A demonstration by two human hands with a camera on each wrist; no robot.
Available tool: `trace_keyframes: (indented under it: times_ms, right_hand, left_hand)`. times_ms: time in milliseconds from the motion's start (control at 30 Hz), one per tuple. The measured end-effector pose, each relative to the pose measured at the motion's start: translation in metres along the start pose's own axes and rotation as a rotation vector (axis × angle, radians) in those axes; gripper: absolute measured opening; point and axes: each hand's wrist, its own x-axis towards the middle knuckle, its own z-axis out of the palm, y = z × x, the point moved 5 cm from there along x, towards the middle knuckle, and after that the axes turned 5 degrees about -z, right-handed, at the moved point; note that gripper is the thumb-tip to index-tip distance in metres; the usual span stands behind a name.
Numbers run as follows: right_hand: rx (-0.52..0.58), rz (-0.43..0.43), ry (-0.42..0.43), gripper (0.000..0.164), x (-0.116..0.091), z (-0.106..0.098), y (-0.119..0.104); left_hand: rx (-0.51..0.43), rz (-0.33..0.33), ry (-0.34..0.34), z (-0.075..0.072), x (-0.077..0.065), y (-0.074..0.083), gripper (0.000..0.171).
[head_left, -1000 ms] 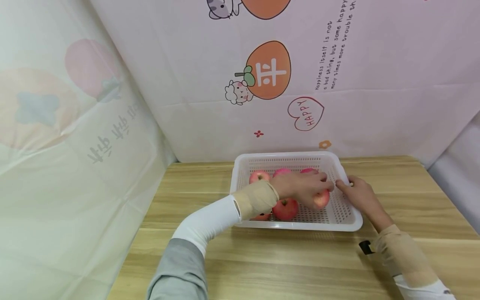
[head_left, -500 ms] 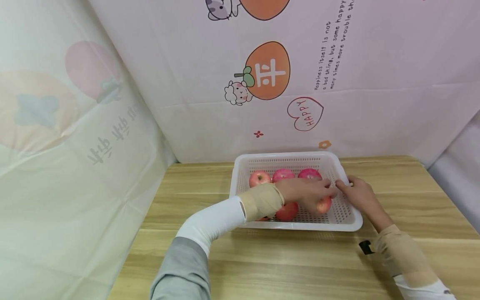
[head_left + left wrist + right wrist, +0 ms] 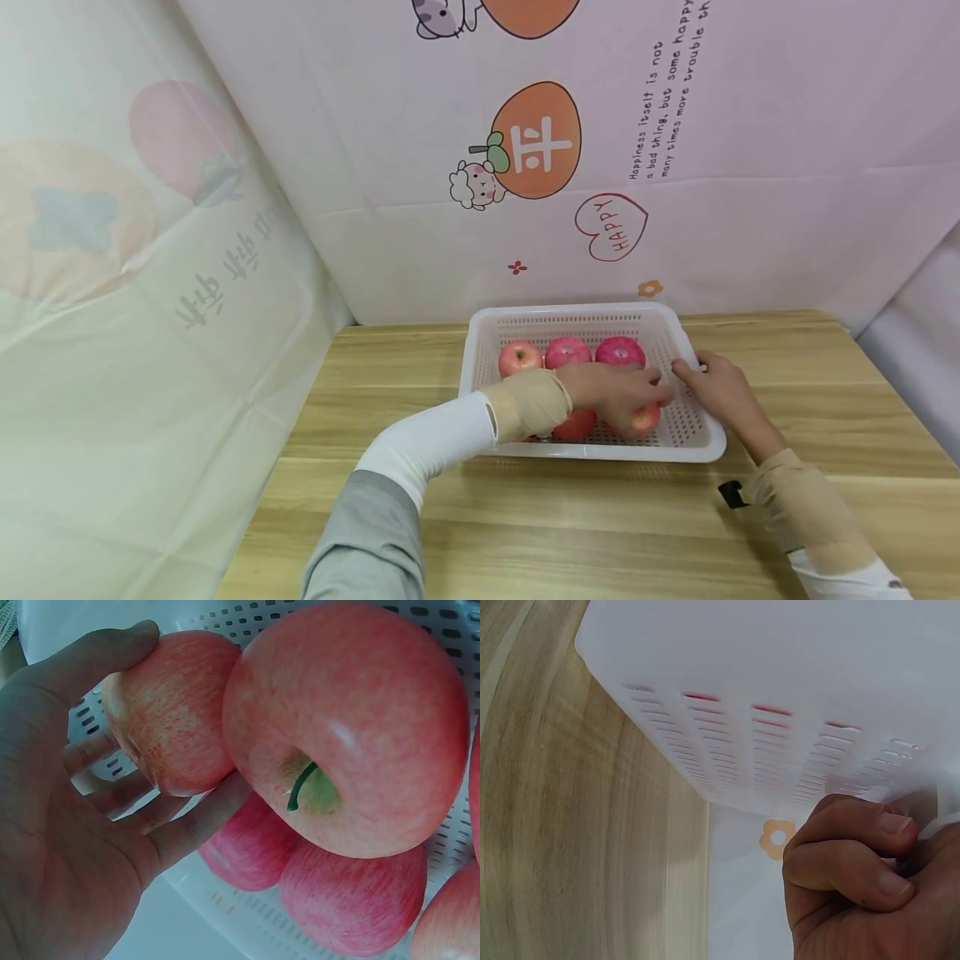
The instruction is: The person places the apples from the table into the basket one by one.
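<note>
A white perforated plastic basket (image 3: pixel 592 452) holds several red apples. Inside its right half, my left hand (image 3: pixel 618 393) reaches over and grips an apple (image 3: pixel 646 419) near the front. In the left wrist view, thumb and fingers curve round that apple (image 3: pixel 176 712), beside a bigger-looking apple (image 3: pixel 352 727) with a green stem. Three apples line the back: one pale red (image 3: pixel 520 358), two pinker, including the right one (image 3: pixel 620 351). Another apple (image 3: pixel 576 425) is partly hidden by my left wrist. My right hand (image 3: pixel 723 392) holds the basket's right rim, fingers curled in the right wrist view.
The basket stands on a wood-grain table (image 3: pixel 600 525), close to its back edge. Behind hangs a white printed cloth (image 3: pixel 412 250), with another cloth (image 3: pixel 187 375) along the left. A small black piece (image 3: pixel 732 494) sticks out by my right wrist.
My left hand has shifted slightly toward the front of the basket with the apple, uncovering more of the back row. My right hand stays on the rim.
</note>
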Motion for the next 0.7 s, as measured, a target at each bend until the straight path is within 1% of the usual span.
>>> trace_keyframes:
  times_ms: [167,300,467,600,700]
  right_hand:
    - [0.004,0.000,0.002,0.070,-0.0005,0.0002,-0.0008]
    - [-0.005,-0.005,0.008,0.071,-0.0007,-0.0008,-0.0015]
    - [0.001,-0.001,0.003,0.071,-0.0013,-0.0005,-0.0015]
    - [0.004,-0.004,0.003,0.071,-0.0010,-0.0002,-0.0008]
    - [0.003,-0.007,0.006,0.071,-0.0006,-0.0004,-0.0008]
  left_hand:
    - [0.036,0.007,0.015,0.0007,0.0003,0.0019,0.058]
    - [0.049,0.006,0.016,0.0029,0.0025,0.0027,0.061]
    - [0.046,0.007,0.001,0.0083,0.0065,0.0037,0.062]
    - [0.082,0.024,0.020,0.0090,0.0076,0.0059,0.059]
    - [0.107,0.013,0.027,0.0089,0.0081,0.0066,0.061]
